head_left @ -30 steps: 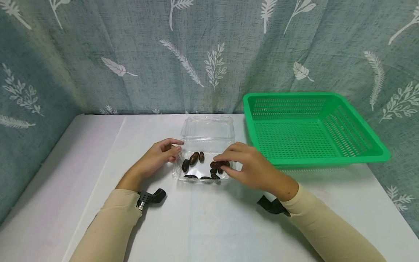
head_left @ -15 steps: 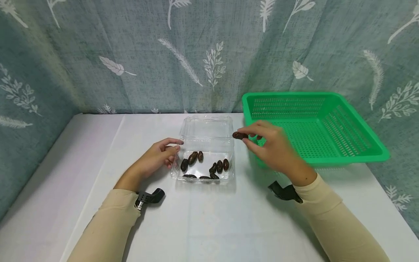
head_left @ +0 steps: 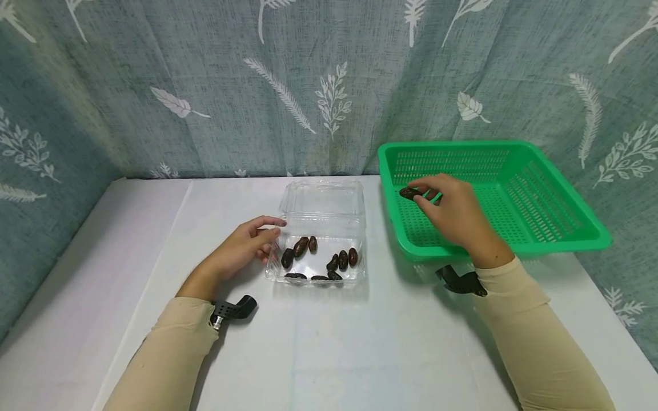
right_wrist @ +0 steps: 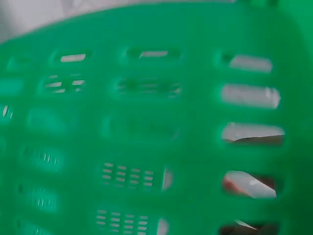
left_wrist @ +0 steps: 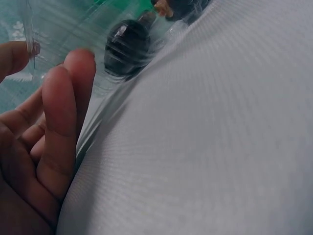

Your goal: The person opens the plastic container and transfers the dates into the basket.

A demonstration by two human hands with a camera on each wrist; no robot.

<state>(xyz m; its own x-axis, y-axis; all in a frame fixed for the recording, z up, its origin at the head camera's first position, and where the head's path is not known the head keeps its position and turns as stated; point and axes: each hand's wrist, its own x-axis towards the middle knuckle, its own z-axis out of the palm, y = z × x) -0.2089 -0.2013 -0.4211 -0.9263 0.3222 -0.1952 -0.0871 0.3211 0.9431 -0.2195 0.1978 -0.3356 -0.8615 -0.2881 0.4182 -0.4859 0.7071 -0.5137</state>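
My right hand (head_left: 452, 211) pinches a dark brown date (head_left: 410, 193) between thumb and fingers, over the left part of the green basket (head_left: 501, 248). My left hand (head_left: 247, 248) is at the left side of a clear plastic clamshell container (head_left: 321, 228), its forefinger reaching the hinge corner. In the left wrist view, the fingertips (left_wrist: 58, 93) are right at the ribbed plastic wall, with a date (left_wrist: 127, 49) showing through it. Several more dates (head_left: 342, 260) lie inside the container, whose lid stands open at the back. In the right wrist view, the basket's slotted wall hides most of the hand.
The white-covered table (head_left: 329, 348) has the container in the middle and the basket at the back right. A leaf-patterned curtain (head_left: 288, 142) hangs behind the table. Black wrist mounts (head_left: 233, 308) stick out from both sleeves.
My right hand has lifted a date out of the container and carried it right, up and over the basket. The left hand stays by the container.
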